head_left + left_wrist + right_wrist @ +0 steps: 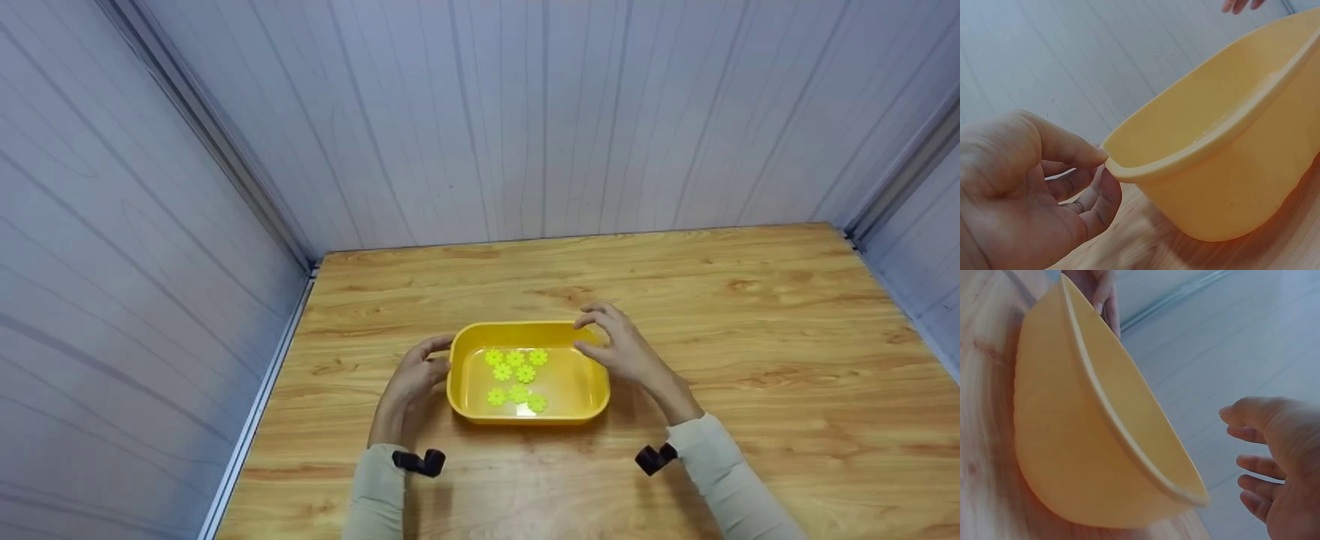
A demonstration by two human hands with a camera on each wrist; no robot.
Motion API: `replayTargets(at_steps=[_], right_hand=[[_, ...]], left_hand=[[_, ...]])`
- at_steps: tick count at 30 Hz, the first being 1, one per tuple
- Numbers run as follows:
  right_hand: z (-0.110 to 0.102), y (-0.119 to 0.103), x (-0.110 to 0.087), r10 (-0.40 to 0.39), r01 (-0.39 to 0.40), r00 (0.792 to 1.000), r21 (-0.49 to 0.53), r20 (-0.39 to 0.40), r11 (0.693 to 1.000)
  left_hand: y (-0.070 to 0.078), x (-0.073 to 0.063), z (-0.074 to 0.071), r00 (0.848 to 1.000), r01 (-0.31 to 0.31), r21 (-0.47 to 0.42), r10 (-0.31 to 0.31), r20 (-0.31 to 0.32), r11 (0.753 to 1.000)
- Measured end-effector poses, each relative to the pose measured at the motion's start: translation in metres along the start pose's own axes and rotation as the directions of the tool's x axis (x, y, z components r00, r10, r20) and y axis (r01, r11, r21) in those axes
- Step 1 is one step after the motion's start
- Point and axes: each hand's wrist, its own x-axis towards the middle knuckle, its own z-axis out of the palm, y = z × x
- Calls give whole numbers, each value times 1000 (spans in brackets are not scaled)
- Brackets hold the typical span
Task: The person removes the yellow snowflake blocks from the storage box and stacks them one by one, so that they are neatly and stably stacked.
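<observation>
A yellow plastic basin with rounded corners rests on the wooden table. Several bright yellow-green flower-shaped pieces lie flat on its floor, grouped toward the left. At the basin's left end, my left hand pinches the rim between thumb and fingers, which the left wrist view shows closely. My right hand hovers over the basin's right end, thumb and fingers apart and bent loosely. In the right wrist view that right hand is off the basin's rim, holding nothing.
The wood-grain table extends around the basin on all sides. A pale panelled wall closes off the back, with another panel along the left. Small black devices are strapped at both wrists over light sleeves.
</observation>
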Motion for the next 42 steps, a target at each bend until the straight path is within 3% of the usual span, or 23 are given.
replayTargets(at_steps=[12,22,29,37,42], right_hand=[[30,-9,1,-21,26,994,-42,112,999],[46,-14,-2,-13,42,969,-114,245,993],[54,-19,-5,25,25,960,-173,279,985],[62,-20,-5,55,48,938,-285,342,957],[65,-19,-7,43,74,936,-313,350,947]], left_hand=[[0,1,0,1000,-21,30,21,-2,999],[-1,1,-1,1000,-25,17,25,1,1000],[-1,2,0,1000,-6,22,6,-14,1000],[-1,0,0,1000,-19,27,19,-13,999],[0,-1,0,1000,-23,20,24,-11,1000]])
